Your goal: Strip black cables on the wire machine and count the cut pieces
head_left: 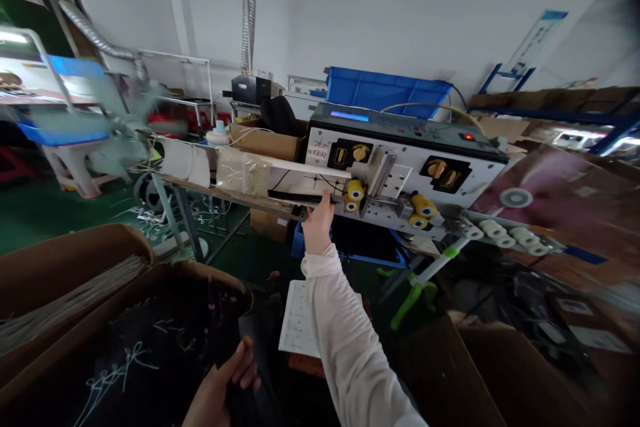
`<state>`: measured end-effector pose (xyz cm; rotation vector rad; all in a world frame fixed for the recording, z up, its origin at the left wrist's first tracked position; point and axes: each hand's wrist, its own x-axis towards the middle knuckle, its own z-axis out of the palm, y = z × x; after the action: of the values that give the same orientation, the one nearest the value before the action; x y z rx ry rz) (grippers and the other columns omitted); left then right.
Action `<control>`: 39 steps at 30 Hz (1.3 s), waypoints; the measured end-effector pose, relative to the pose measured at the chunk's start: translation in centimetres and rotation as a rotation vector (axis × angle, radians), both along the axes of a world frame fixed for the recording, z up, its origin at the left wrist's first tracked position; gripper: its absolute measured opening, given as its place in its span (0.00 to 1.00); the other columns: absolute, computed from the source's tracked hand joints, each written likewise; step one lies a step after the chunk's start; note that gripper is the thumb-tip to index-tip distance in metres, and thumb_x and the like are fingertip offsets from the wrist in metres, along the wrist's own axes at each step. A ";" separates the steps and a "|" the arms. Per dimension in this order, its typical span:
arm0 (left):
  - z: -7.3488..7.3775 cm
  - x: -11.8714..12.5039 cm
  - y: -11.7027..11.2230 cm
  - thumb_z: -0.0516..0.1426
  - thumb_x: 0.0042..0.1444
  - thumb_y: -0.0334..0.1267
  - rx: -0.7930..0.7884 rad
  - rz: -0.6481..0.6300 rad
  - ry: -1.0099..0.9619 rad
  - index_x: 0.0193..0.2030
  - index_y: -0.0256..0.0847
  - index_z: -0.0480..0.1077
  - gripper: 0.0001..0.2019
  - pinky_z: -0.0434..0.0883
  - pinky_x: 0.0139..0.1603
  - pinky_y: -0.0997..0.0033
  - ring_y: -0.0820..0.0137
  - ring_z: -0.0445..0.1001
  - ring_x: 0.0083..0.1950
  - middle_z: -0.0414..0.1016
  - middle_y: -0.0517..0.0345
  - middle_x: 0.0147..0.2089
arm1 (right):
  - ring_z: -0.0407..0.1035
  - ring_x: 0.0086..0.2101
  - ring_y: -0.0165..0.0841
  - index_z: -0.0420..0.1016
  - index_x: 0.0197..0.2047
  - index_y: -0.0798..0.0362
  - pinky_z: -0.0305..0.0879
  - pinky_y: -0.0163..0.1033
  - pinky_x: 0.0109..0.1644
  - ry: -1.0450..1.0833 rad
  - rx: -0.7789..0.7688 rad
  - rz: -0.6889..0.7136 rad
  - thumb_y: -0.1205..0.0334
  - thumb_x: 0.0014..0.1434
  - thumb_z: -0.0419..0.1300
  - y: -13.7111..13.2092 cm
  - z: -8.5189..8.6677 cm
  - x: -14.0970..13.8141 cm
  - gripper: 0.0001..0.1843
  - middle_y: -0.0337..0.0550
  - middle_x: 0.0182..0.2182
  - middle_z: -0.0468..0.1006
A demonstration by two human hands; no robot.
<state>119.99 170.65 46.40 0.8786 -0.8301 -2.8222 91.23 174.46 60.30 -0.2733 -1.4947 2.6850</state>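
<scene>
My right hand (320, 223) reaches to the front of a wire-processing machine (395, 170). Its thumb and fingers close at the end of a dark strip of black wires (295, 197), along the front edge of a white tray (300, 180). Thin black wires curve inside this tray towards the yellow rollers (354, 190). Low in front of my body, my left hand (227, 377) has its fingers curled and thumb pressed in; whatever it may hold is hidden. Beside it a cardboard box (200, 270) contains dark material with pale tied strands (125, 367).
A second pair of yellow rollers (423, 209) sits on the machine's right. Below is a blue bin (400, 257) with black contents. A written sheet (297, 320) lies under my right arm. A blurred fan (515, 197) stands at right. A blue crate (385, 90) is behind the machine.
</scene>
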 end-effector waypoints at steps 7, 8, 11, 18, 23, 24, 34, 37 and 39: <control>0.0 0.2 0.1 0.68 0.42 0.42 -0.012 0.033 0.006 0.34 0.34 0.71 0.17 0.63 0.26 0.73 0.81 0.53 0.22 0.50 0.69 0.21 | 0.65 0.43 0.33 0.68 0.40 0.49 0.64 0.36 0.34 -0.135 -0.036 -0.032 0.41 0.57 0.50 0.3 2.2 -1.0 0.20 0.40 0.45 0.70; 0.0 0.2 0.1 0.68 0.41 0.42 -0.008 0.035 0.004 0.34 0.33 0.71 0.17 0.63 0.25 0.73 0.81 0.53 0.22 0.50 0.70 0.21 | 0.64 0.43 0.34 0.68 0.38 0.49 0.63 0.36 0.33 -0.135 -0.039 -0.029 0.40 0.57 0.50 0.4 2.3 -1.1 0.21 0.40 0.45 0.70; 0.1 0.4 0.1 0.68 0.41 0.41 0.005 0.047 -0.013 0.35 0.33 0.72 0.18 0.64 0.27 0.73 0.82 0.52 0.22 0.49 0.70 0.21 | 0.65 0.40 0.34 0.66 0.35 0.49 0.63 0.36 0.31 -0.128 -0.065 -0.010 0.35 0.54 0.49 1.0 2.5 -1.3 0.25 0.40 0.42 0.70; 0.5 0.5 0.5 0.69 0.39 0.41 0.024 0.017 -0.047 0.34 0.34 0.72 0.18 0.64 0.28 0.73 0.81 0.53 0.23 0.51 0.69 0.21 | 0.67 0.39 0.31 0.63 0.35 0.48 0.64 0.35 0.35 0.012 -0.251 0.047 0.40 0.52 0.54 1.4 0.7 -0.3 0.20 0.36 0.39 0.69; 0.2 0.6 0.3 0.69 0.40 0.40 0.038 0.021 -0.050 0.33 0.34 0.71 0.16 0.63 0.27 0.74 0.81 0.53 0.23 0.51 0.68 0.21 | 0.66 0.39 0.31 0.65 0.37 0.49 0.63 0.35 0.34 0.046 -0.254 0.025 0.39 0.51 0.55 1.3 0.1 -0.5 0.22 0.37 0.40 0.70; 0.0 0.6 0.3 0.69 0.40 0.40 0.036 0.022 -0.051 0.33 0.34 0.71 0.16 0.63 0.27 0.74 0.81 0.53 0.23 0.51 0.68 0.21 | 0.66 0.39 0.31 0.65 0.39 0.49 0.63 0.35 0.34 0.030 -0.233 0.008 0.39 0.50 0.55 1.3 0.3 -0.6 0.23 0.38 0.41 0.70; 0.5 0.5 0.3 0.68 0.41 0.38 0.073 0.032 -0.040 0.33 0.34 0.71 0.15 0.63 0.28 0.74 0.81 0.52 0.23 0.50 0.68 0.22 | 0.64 0.43 0.34 0.68 0.44 0.48 0.63 0.37 0.35 -0.039 -0.089 -0.088 0.42 0.53 0.54 1.4 0.8 -1.4 0.22 0.40 0.46 0.69; 0.6 0.6 0.3 0.69 0.40 0.39 0.063 0.028 -0.055 0.34 0.34 0.71 0.16 0.63 0.28 0.74 0.81 0.53 0.23 0.50 0.69 0.22 | 0.62 0.46 0.34 0.69 0.44 0.46 0.63 0.38 0.38 -0.026 -0.074 -0.084 0.45 0.55 0.51 1.5 0.5 -1.2 0.19 0.38 0.49 0.68; 0.4 0.7 0.3 0.69 0.39 0.39 0.052 0.031 -0.050 0.35 0.33 0.72 0.18 0.63 0.28 0.74 0.81 0.53 0.23 0.51 0.69 0.22 | 0.62 0.48 0.33 0.70 0.44 0.47 0.63 0.39 0.41 0.017 -0.065 -0.078 0.48 0.57 0.50 1.6 0.1 -0.9 0.16 0.38 0.50 0.68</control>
<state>120.68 170.91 46.76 0.9645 -0.7453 -2.8180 90.36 176.01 60.36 -0.3045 -1.3642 2.6707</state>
